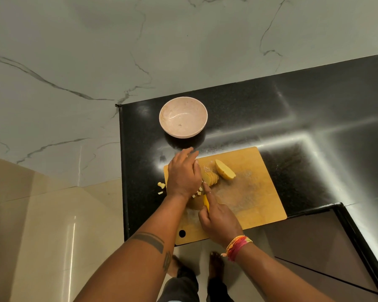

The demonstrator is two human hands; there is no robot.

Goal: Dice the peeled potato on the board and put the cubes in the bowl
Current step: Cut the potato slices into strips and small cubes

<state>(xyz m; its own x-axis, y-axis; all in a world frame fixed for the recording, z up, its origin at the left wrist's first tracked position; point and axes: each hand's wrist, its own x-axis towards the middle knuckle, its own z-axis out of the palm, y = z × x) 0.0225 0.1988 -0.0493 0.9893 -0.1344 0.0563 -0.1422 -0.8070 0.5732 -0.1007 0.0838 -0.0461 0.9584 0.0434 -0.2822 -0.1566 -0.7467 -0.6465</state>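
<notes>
Item: dicing station, black granite counter (292, 118).
- Wooden cutting board (255, 192): carries the work.
- Left hand (183, 175): fingers curled over the sliced potato half (212, 178), likely to keep the slices stacked for cross-cuts.
- Right hand (218, 221): grips a yellow-handled knife (206, 202), forefinger along its spine, probably for steering.
- Uncut potato half (225, 170): flat side down beside the slices, so it lies stable.
- Potato cubes (198, 191): near the left wrist; strays (161, 186) off the board.
- Pink bowl (183, 117): beyond the board, holding no cubes.
- Writing: none legible.

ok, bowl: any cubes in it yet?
Empty. The bowl sits upright and shows only bare inside; the cut cubes lie by the board.
</notes>
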